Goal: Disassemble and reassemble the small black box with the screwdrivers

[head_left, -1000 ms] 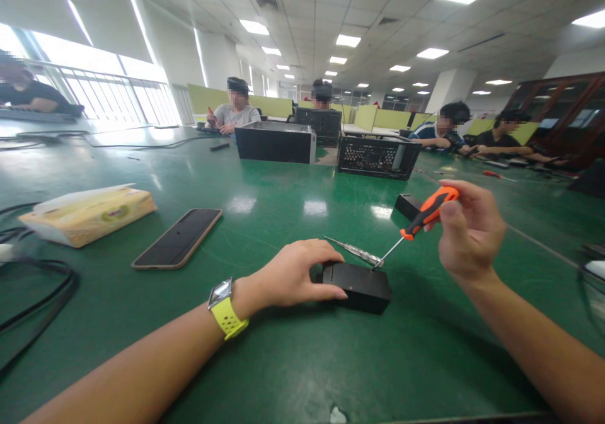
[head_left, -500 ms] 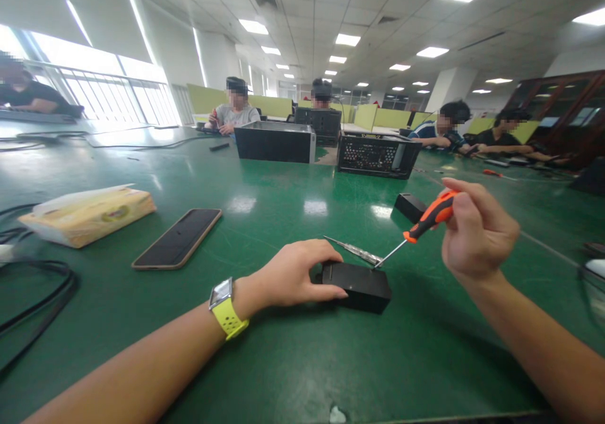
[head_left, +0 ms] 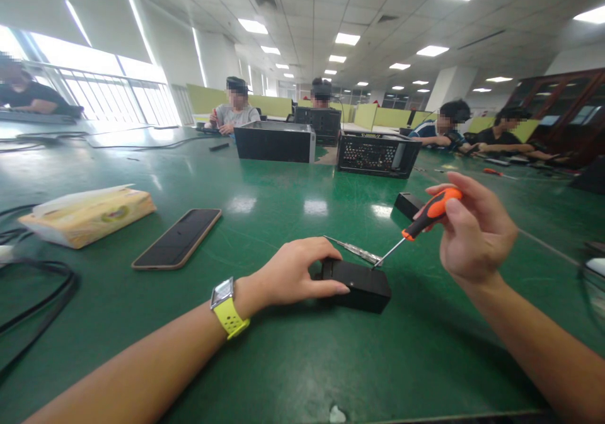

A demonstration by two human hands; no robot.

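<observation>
On the green table lies a small black box (head_left: 362, 282), its left end gripped between the thumb and fingers of my left hand (head_left: 297, 273). My right hand (head_left: 477, 232) is closed around the orange and black handle of a screwdriver (head_left: 418, 223). Its shaft slants down to the left, and the tip meets the top of the box near the far edge. Just behind the box rests a slim, clear-handled tester screwdriver (head_left: 357, 251). A second black box (head_left: 407, 205) sits farther back, partly behind the held screwdriver.
To the left are a phone (head_left: 178, 240), a yellow tissue pack (head_left: 89, 215) and black cables (head_left: 42, 304). Two dark computer cases (head_left: 274, 143) (head_left: 378, 155) stand farther back. Several people sit around the table. Another orange screwdriver (head_left: 496, 172) lies at the far right.
The fingers of my right hand have shifted around the screwdriver handle, the index finger lifting and the others uncurling toward it. The tip stays on the box, and my left hand has hardly moved.
</observation>
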